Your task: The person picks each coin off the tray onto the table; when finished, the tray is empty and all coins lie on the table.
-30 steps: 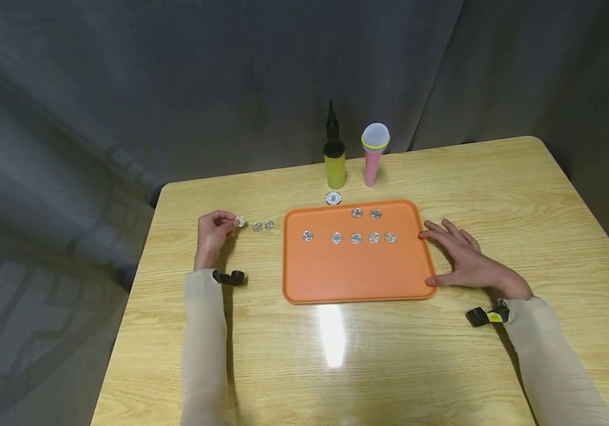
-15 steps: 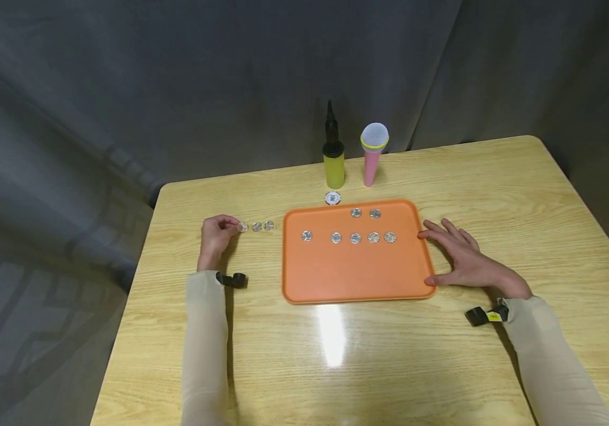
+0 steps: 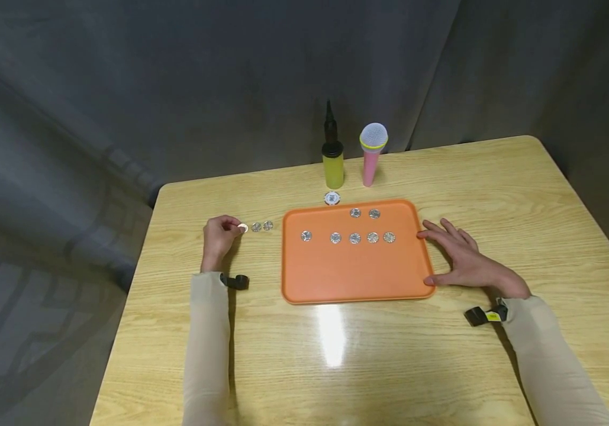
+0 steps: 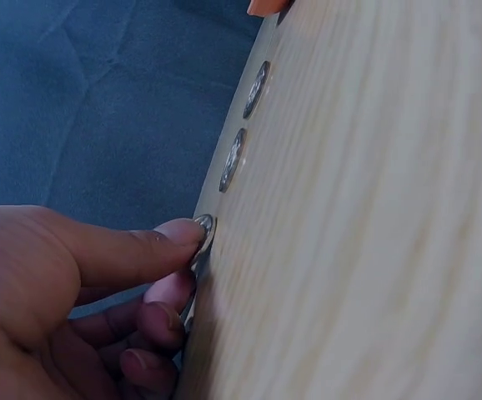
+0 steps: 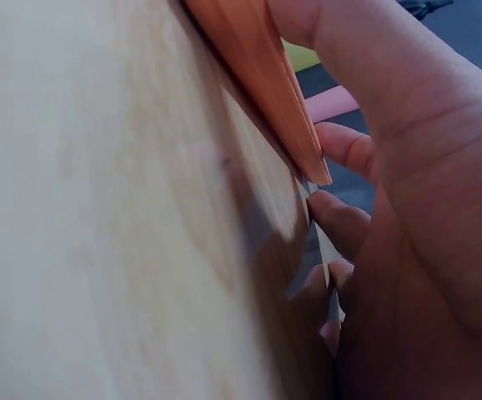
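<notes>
At the table's left side, the left hand [image 3: 220, 241] pinches a round silvery coin [image 3: 243, 227] at the left end of a short row. The thumb lies across this coin [image 4: 204, 233] low against the tabletop in the left wrist view. Beside it lie two more coins, one nearer [image 3: 256, 227] and one farther right [image 3: 268, 225]. The right hand [image 3: 458, 257] rests at the right edge of an orange tray [image 3: 357, 284], fingers spread, thumb and index fingertip touching the rim. Several similar coins [image 3: 354, 238] lie flat in the tray, in two rows.
Behind the tray lies a white poker chip [image 3: 332, 198]. A yellow-green pump [image 3: 333, 171] with a black top stands there, beside a pink toy microphone [image 3: 370, 165] with a pale head. A dark curtain [image 3: 229, 89] hangs behind the wooden table [image 3: 389, 367].
The left hand has moved slightly right and down, bringing its coin down to the left end of the row. The right hand and tray have stayed in place.
</notes>
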Motion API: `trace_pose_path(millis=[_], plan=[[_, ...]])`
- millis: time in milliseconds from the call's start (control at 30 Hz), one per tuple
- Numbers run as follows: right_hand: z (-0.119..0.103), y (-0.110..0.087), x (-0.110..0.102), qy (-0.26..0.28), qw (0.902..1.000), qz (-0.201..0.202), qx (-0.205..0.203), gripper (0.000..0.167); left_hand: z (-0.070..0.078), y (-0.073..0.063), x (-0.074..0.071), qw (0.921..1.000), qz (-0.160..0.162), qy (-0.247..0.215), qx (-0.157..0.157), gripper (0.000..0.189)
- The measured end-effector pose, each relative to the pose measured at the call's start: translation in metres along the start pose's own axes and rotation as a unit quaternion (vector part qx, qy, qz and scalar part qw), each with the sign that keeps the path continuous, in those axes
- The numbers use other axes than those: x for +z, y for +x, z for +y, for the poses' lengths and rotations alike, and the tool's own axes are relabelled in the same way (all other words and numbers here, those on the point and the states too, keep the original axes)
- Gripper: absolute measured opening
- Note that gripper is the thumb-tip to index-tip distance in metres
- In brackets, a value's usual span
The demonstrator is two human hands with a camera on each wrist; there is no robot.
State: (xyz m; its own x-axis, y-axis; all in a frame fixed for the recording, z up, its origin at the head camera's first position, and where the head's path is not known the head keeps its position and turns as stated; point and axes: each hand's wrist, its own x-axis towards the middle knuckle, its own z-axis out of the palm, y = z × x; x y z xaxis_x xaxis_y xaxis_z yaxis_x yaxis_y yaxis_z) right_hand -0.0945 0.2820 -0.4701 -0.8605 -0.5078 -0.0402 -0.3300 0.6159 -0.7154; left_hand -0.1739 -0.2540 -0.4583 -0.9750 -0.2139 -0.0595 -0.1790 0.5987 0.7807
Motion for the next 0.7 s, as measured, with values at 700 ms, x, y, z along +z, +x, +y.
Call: trace_pose_path(millis=[700], plan=[[-0.0006,0.0003,-0.0005,-0.006,0.9999,-0.007,0.011,0.092,-0.0017,-0.0029,-0.0023,0.9997,-0.018,-0.006,0.015,0.012]])
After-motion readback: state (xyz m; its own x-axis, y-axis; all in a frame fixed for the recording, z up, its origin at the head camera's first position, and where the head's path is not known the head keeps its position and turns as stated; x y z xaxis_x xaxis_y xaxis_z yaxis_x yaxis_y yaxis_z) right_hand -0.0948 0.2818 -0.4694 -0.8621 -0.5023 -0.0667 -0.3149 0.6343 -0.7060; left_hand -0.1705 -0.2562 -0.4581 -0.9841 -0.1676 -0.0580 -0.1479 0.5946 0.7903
